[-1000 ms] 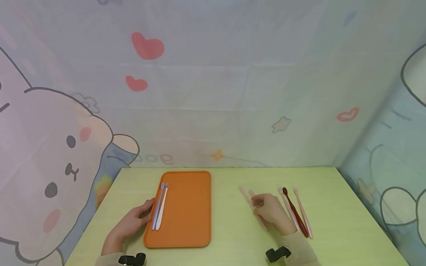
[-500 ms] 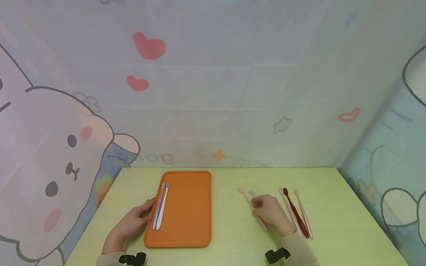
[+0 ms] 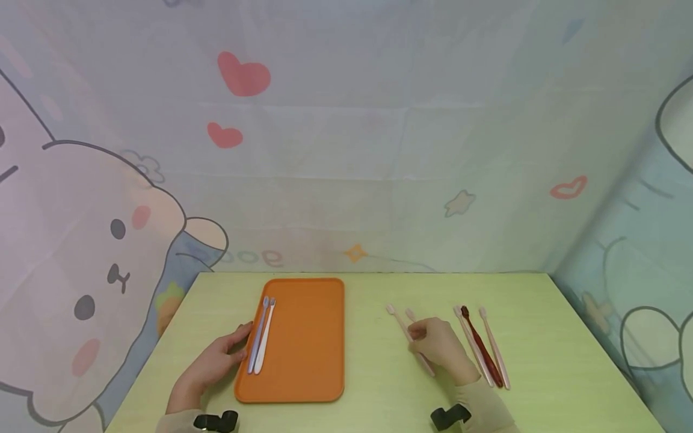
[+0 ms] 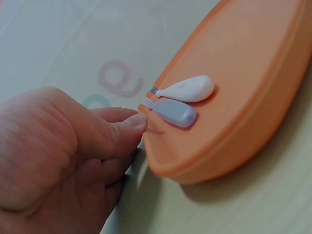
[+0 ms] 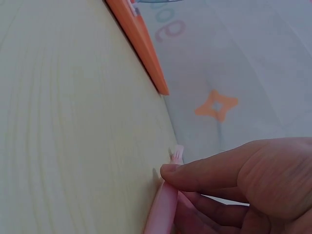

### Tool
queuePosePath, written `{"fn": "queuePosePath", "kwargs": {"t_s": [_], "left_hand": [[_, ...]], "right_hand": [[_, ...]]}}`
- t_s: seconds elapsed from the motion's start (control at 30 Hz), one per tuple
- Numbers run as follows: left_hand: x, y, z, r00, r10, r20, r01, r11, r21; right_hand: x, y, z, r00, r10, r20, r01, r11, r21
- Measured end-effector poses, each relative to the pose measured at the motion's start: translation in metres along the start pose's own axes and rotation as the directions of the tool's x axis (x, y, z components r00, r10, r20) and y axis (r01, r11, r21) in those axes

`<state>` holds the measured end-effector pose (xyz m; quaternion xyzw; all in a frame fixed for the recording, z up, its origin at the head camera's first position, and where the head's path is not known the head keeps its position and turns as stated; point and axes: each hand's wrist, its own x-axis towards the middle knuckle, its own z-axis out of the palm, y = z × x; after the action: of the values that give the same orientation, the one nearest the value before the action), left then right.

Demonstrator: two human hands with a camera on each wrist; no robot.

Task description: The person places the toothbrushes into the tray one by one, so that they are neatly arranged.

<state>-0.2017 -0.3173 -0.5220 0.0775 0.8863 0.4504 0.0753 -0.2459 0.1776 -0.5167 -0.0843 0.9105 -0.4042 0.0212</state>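
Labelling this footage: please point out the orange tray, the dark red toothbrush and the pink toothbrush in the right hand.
Orange tray [image 3: 307,340], head view: bare floor.
Dark red toothbrush [image 3: 482,347], head view: handle.
Pink toothbrush [image 5: 163,208], right wrist view: handle.

Left hand [image 4: 68,153] at 8 o'clock, holding tray [image 4: 243,63] by its rim. Tray at 2 o'clock; I see white brush [image 4: 192,88] and lilac brush [image 4: 174,112] in it, side by side, bristles toward 9–10 o'clock. Table [image 4: 248,204], 5 o'clock.
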Motion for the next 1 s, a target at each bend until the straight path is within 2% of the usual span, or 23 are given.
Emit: {"fn": "queuePosePath", "kwargs": {"t_s": [0.63, 0.87, 1.0], "left_hand": [[0.0007, 0.0008, -0.0006, 1.000, -0.005, 0.006, 0.004, 1.000, 0.009], [0.0013, -0.0029, -0.0005, 1.000, -0.024, 0.006, 0.024, 1.000, 0.004], [0.0012, -0.0030, -0.0004, 1.000, -0.015, 0.010, 0.015, 1.000, 0.010]], "right_hand": [[0.0007, 0.0039, 0.0027, 1.000, -0.007, 0.020, 0.008, 1.000, -0.021], [0.0006, 0.0027, 0.0029, 1.000, 0.001, 0.029, -0.001, 1.000, -0.004], [0.0006, 0.0027, 0.0025, 0.999, -0.012, 0.038, 0.012, 1.000, 0.015]]}}
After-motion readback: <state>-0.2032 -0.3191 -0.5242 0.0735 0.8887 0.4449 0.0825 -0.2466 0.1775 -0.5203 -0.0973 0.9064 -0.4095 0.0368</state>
